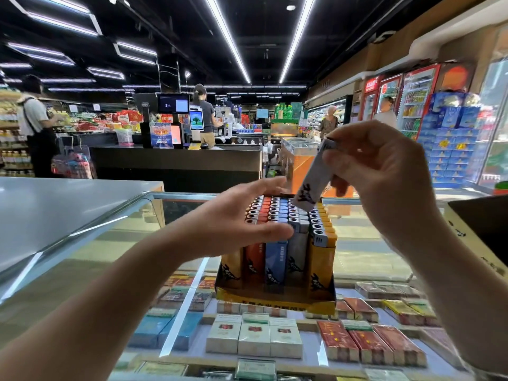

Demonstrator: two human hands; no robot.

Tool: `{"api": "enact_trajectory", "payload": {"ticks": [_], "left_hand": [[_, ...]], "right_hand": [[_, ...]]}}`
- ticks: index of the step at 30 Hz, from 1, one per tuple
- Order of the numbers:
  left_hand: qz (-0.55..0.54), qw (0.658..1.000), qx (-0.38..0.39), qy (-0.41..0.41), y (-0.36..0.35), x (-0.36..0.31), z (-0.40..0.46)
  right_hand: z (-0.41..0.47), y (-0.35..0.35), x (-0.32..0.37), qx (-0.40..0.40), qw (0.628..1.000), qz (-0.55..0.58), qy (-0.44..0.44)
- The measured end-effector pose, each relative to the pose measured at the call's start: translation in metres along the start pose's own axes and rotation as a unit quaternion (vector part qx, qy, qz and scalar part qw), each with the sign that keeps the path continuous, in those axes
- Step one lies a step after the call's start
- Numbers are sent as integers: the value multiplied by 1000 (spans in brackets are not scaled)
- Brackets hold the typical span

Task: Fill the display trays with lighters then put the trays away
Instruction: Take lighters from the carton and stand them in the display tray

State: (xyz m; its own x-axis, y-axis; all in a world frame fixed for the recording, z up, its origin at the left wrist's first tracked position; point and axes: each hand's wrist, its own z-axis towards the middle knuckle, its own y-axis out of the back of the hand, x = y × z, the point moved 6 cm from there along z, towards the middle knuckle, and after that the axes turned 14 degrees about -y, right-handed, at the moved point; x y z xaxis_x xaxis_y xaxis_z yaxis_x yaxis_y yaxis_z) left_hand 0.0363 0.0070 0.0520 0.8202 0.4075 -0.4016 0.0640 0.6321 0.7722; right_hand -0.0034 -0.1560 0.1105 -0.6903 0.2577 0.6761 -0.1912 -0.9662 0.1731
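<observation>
Lighters partly behind left hand

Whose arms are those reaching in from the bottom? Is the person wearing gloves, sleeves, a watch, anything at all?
They belong to the person wearing the camera. Both forearms are bare as far as the picture shows: no sleeves in view, no gloves, no watch or bracelet. The left hand and the right hand show no rings that I can make out. Nothing marks either arm.

place: supermarket, I'm at its tobacco counter | near: glass case over cigarette packs | far: checkout screens (a cashier's there) | right: drink fridges | left: stocked shelves
</observation>
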Motion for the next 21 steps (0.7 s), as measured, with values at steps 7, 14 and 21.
{"api": "enact_trajectory", "payload": {"ticks": [7, 14, 21], "left_hand": [[-36, 996, 80, -6, -8, 0, -3], [-25, 997, 79, -6, -8, -3, -2], [-51, 996, 77, 7, -9, 0, -3]], "right_hand": [[-4, -11, -2, 62, 997, -44, 3], [-7, -12, 3, 50, 997, -55, 15], [-9, -24, -3, 82, 991, -101, 5]]}}
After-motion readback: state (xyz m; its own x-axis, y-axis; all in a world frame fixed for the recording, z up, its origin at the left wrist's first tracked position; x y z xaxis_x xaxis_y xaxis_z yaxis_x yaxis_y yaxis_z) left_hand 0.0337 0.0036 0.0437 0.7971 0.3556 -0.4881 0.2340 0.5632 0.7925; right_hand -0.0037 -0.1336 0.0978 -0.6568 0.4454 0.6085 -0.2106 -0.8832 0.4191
